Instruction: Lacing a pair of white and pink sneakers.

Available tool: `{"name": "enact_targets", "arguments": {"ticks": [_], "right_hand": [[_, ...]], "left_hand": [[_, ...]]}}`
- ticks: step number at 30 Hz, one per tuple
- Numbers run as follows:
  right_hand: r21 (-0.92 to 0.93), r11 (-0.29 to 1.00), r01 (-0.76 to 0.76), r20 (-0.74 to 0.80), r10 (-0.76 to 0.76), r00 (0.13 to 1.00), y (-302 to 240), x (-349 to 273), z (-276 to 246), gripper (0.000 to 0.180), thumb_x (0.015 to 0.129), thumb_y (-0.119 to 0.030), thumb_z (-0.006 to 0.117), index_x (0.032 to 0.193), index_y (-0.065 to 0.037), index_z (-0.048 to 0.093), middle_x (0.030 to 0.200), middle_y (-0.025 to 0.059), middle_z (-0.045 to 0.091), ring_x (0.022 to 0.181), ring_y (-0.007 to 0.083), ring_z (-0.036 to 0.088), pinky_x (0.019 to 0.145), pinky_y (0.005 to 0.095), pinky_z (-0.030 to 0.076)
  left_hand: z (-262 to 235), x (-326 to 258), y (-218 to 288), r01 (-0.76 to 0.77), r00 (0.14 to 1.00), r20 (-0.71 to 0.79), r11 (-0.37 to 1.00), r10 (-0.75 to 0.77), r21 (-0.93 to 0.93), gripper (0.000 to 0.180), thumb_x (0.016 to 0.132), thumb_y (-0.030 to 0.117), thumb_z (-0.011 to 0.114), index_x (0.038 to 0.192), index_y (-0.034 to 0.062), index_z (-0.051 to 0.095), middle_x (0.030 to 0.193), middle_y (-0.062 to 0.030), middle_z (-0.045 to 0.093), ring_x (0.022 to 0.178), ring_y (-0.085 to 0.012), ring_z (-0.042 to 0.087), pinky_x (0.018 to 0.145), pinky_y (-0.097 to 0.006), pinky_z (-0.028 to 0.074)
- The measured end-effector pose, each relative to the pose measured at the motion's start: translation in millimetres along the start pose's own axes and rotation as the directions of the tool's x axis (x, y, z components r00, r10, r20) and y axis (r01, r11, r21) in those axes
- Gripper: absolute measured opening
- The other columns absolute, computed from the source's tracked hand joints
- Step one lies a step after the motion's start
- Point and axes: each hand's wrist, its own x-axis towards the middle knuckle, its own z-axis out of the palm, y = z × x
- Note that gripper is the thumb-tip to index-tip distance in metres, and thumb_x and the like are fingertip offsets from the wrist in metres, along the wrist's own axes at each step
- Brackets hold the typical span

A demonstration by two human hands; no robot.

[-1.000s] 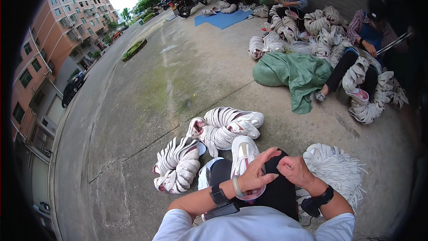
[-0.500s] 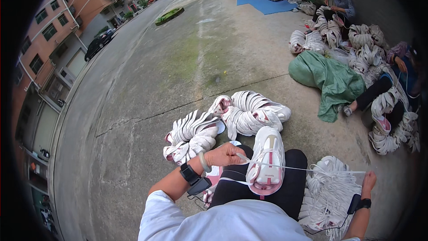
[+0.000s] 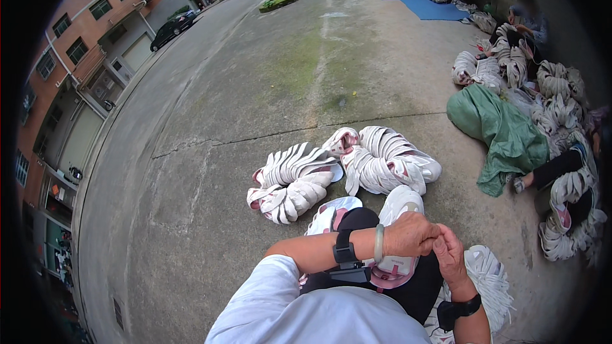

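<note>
A white sneaker with pink trim [image 3: 403, 201] rests on my lap, its toe pointing away from me. Above it my left hand [image 3: 410, 234] is closed, thumb and fingertips pinched. My right hand [image 3: 451, 258] meets it there, fingers drawn together at the left fingertips. The white shoelace seen stretched between them earlier is hidden now by the hands. My left forearm covers the shoe's middle. Beside my left thigh sits another white and pink shoe part [image 3: 328, 216]. A heap of white laces [image 3: 489, 280] lies at my right side.
On the concrete ahead lie two curled stacks of white shoe uppers [image 3: 296, 178] [image 3: 398, 159]. To the right are a green sack [image 3: 500, 134], more stacks of uppers [image 3: 564, 213] and people sitting along the wall. A blue mat [image 3: 424, 5] lies farther off.
My hands have come together over the shoe from wide apart; the right moved left, the left moved right. The stretched lace no longer shows. The view has turned left.
</note>
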Motion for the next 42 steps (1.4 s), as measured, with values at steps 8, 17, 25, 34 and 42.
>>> {"name": "enact_targets", "arguments": {"ticks": [8, 17, 25, 34, 42], "right_hand": [[-0.187, 0.982, 0.009, -0.194, -0.046, 0.98, 35.5, 18.3, -34.3, 0.016, 0.087, -0.015, 0.058, 0.082, 0.0, 0.06, 0.067, -0.0031, 0.053, 0.065, 0.0046, 0.047, 0.058, 0.0207, 0.039], [-0.499, 0.802, 0.328, 0.02, -0.368, 0.93, 45.5, 50.7, -6.8, 0.021, 0.085, -0.015, 0.057, 0.099, 0.001, 0.058, 0.077, 0.0028, 0.06, 0.077, 0.0098, 0.056, 0.069, 0.0257, 0.046], [-0.225, 0.971, 0.074, 0.148, -0.041, 0.988, 33.6, 55.5, 0.6, 0.017, 0.081, -0.012, 0.061, 0.091, 0.0, 0.063, 0.069, 0.0026, 0.06, 0.063, 0.007, 0.052, 0.058, 0.0233, 0.045], [-0.641, 0.763, 0.081, 0.083, -0.036, 0.996, 40.2, 60.8, 3.0, 0.012, 0.077, -0.014, 0.057, 0.076, -0.001, 0.059, 0.07, 0.0136, 0.06, 0.066, 0.0261, 0.058, 0.061, 0.0357, 0.045], [-0.826, 0.552, 0.117, 0.124, -0.026, 0.992, 43.2, 61.2, 9.7, 0.014, 0.075, -0.014, 0.052, 0.069, -0.003, 0.055, 0.067, 0.0193, 0.058, 0.067, 0.0379, 0.058, 0.062, 0.0468, 0.046]], "left_hand": [[-33.7, -26.1, -50.1, 0.295, 0.942, 0.227, 0.932, -0.247, -0.21, 0.011, 0.084, 0.012, 0.06, 0.083, 0.0012, 0.063, 0.061, -0.0063, 0.058, 0.053, -0.011, 0.053, 0.053, -0.026, 0.043], [-8.8, -15.5, -51.8, 0.174, 0.98, 0.115, 0.98, -0.163, -0.093, 0.01, 0.08, 0.01, 0.061, 0.081, 0.001, 0.062, 0.061, -0.0128, 0.057, 0.052, -0.0227, 0.056, 0.052, -0.03, 0.044], [-5.7, -17.3, -49.2, 0.08, 0.996, 0.018, 0.961, -0.088, 0.265, 0.012, 0.072, 0.015, 0.066, 0.076, 0.0045, 0.062, 0.062, -0.0119, 0.057, 0.058, -0.0309, 0.058, 0.051, -0.036, 0.044], [5.0, -43.7, -77.4, 0.263, 0.942, -0.237, 0.961, -0.236, 0.09, 0.006, 0.074, 0.007, 0.063, 0.076, 0.0017, 0.062, 0.065, -0.0104, 0.056, 0.057, -0.0255, 0.056, 0.053, -0.032, 0.043], [15.6, -53.3, -85.5, 0.352, 0.912, -0.202, 0.934, -0.357, -0.058, 0.01, 0.073, 0.013, 0.064, 0.074, 0.0029, 0.064, 0.067, -0.0126, 0.059, 0.061, -0.029, 0.058, 0.055, -0.035, 0.045]]}}
